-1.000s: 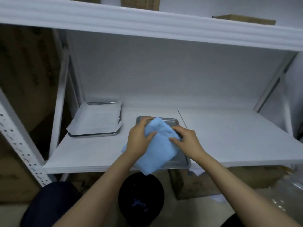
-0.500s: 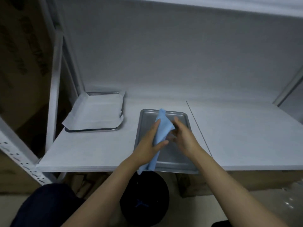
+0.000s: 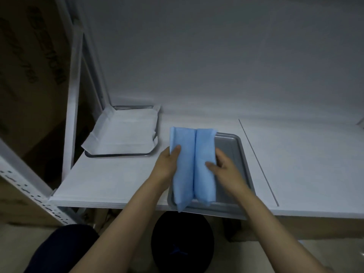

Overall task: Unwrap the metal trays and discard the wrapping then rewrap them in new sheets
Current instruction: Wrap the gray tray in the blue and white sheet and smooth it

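Blue sheet (image 3: pixel 193 164), folded, is gripped at its sides by left hand (image 3: pixel 167 166) and right hand (image 3: pixel 226 170) over the tray (image 3: pixel 230 146), bare at shelf (image 3: pixel 118 184) edge. Unwrapping judged done here, rewrapping barely begun. Far tray (image 3: pixel 118 155) is covered by white sheet (image 3: pixel 122 134).

A folded blue sheet (image 3: pixel 185 174) was held over a bare metal tray (image 3: pixel 234 152), which lay at the front edge of a white shelf (image 3: pixel 118 184). The left hand (image 3: pixel 166 166) gripped the left fold with the thumb on top, and the right hand (image 3: pixel 226 170) gripped the right fold. The two folds met in a crease in the middle. Well apart, at the back left of the shelf, a second tray (image 3: pixel 118 155) lay covered by a white sheet (image 3: pixel 124 136). Below the shelf edge was a dark round object (image 3: pixel 182 243).
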